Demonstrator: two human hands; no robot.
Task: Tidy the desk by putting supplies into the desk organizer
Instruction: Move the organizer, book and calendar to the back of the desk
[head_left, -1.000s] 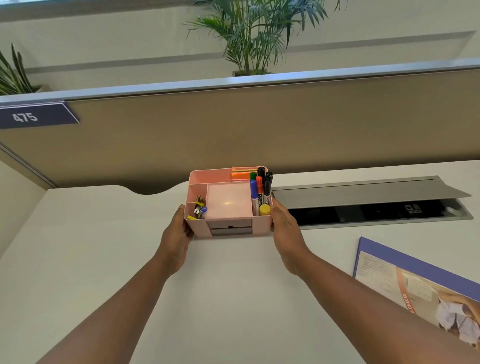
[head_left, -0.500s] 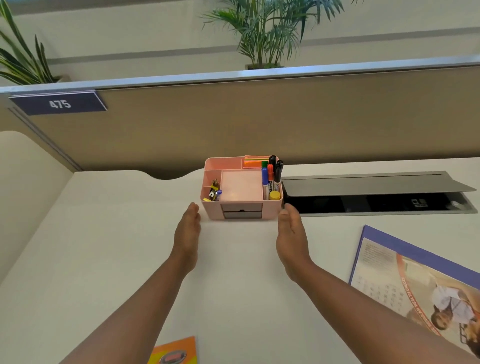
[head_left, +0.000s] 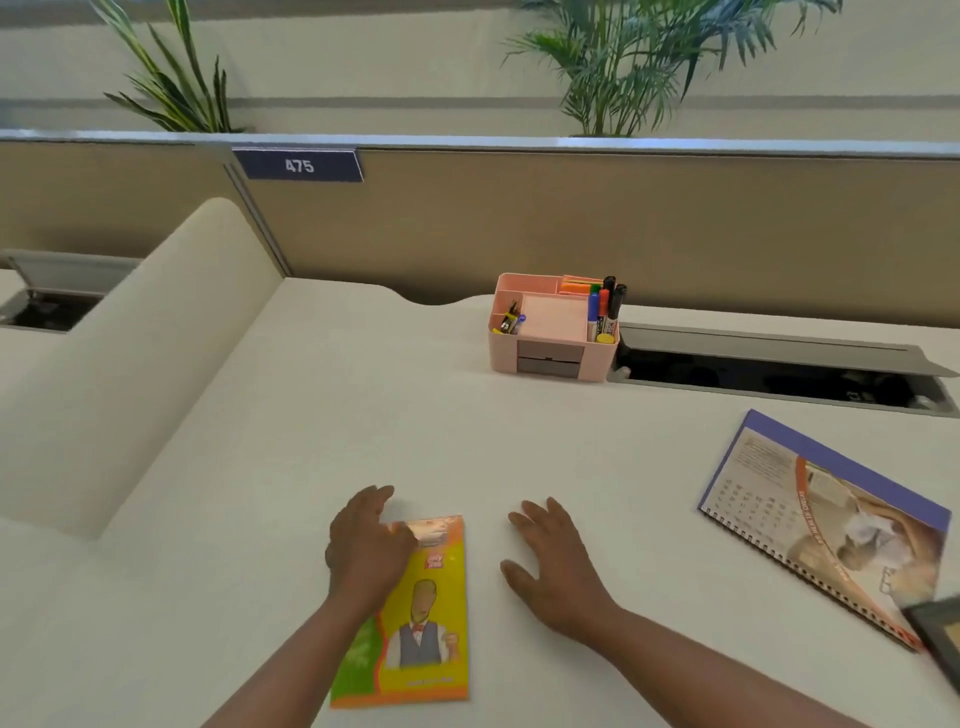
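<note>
On the matte white desk (head_left: 322, 415), left hand (head_left: 366, 545) lies flat on a glossy booklet (head_left: 415, 623); right hand (head_left: 553, 561) splayed.

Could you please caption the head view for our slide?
Left hand rests on an orange-yellow booklet, right hand open beside it, pink desk organizer behind.

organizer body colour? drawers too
Pink desk organizer with grey drawers in front; the head view shows it.

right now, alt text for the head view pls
A person's left hand rests on an orange and yellow booklet on a white desk, right hand open beside it. A pink desk organizer holding markers stands farther back; a spiral calendar lies right.
</note>
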